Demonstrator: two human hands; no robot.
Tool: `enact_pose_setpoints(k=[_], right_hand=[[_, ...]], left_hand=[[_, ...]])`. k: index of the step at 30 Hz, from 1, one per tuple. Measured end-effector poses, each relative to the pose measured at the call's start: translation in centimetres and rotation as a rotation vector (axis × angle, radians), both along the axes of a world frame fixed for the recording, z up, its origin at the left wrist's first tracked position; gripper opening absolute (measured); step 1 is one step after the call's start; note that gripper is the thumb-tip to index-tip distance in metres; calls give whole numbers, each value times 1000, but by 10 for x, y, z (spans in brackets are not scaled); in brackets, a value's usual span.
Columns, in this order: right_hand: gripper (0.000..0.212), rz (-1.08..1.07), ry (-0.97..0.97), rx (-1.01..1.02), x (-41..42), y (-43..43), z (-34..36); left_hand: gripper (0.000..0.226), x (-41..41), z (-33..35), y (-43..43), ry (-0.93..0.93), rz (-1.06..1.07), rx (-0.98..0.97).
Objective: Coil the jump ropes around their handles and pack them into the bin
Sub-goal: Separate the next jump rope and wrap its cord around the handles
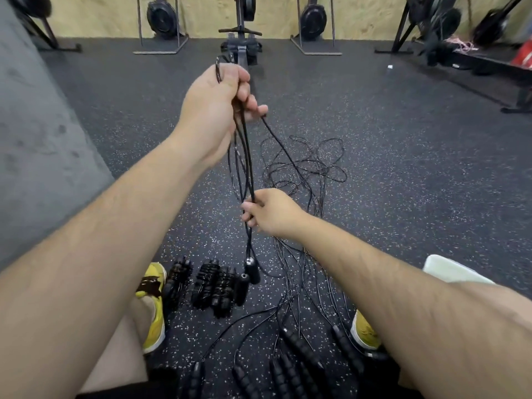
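Note:
My left hand (218, 105) is raised and grips a folded bundle of black jump rope (246, 156), a loop sticking out above its fist. My right hand (270, 213) pinches the same strands lower down. Two black handles (249, 273) dangle below it, near the floor. Three coiled ropes (207, 283) lie side by side between my feet. A tangle of loose black ropes (311, 165) spreads across the floor ahead, with several uncoiled handles (302, 349) close to me. A white bin corner (449, 269) shows behind my right forearm.
My yellow shoes (155, 306) frame the coiled ropes on speckled rubber flooring. A grey wall (34, 133) runs along the left. A rowing machine (241, 44) stands straight ahead, with fan bike stands and racks along the plywood back wall.

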State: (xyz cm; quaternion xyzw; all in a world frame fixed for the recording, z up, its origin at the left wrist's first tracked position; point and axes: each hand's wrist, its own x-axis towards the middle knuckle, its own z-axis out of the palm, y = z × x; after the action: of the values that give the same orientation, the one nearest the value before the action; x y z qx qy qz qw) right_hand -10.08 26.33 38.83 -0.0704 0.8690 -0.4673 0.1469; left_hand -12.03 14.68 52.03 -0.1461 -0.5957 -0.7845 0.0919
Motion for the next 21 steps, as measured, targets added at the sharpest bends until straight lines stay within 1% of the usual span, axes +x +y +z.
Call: enact_pose_setpoints(k=[3,6,8,11,13,15,16,18,19,20,21], right_hand=[[12,25,73,146,2,14,9],[8,54,123,168,8,28,27],[11,64,141,136,12,33,40],[14,24,197,43,15,38,60],[18,-4,246,-21,15,41,71],[22,-27,281,-88,14,43,80],[23,-36,292,-124,13,44,83],[24,-48,307,-188,12,45,87],[23,-50,310,-223,11,45,89],[21,-49,309,-263,9,44,91],[19,-50,306,-306,8,43,93]], left_hand=[[24,-9,-2,-12,43,122,-199],[27,-20,-6,-27,38,192,-353],[29,-25,-10,-35,-4,229,-441],[34,-26,-14,-38,-71,276,-559],[39,-27,-20,-40,-71,323,-715],[36,-28,-28,-44,-55,353,-900],[33,-29,-31,-46,-54,354,-954],[31,-30,-34,-48,-94,349,-990],[35,-28,-35,-48,-131,366,-1047],[45,-27,-37,-48,-163,429,-1168],[59,-24,-41,-48,-163,540,-1320]])
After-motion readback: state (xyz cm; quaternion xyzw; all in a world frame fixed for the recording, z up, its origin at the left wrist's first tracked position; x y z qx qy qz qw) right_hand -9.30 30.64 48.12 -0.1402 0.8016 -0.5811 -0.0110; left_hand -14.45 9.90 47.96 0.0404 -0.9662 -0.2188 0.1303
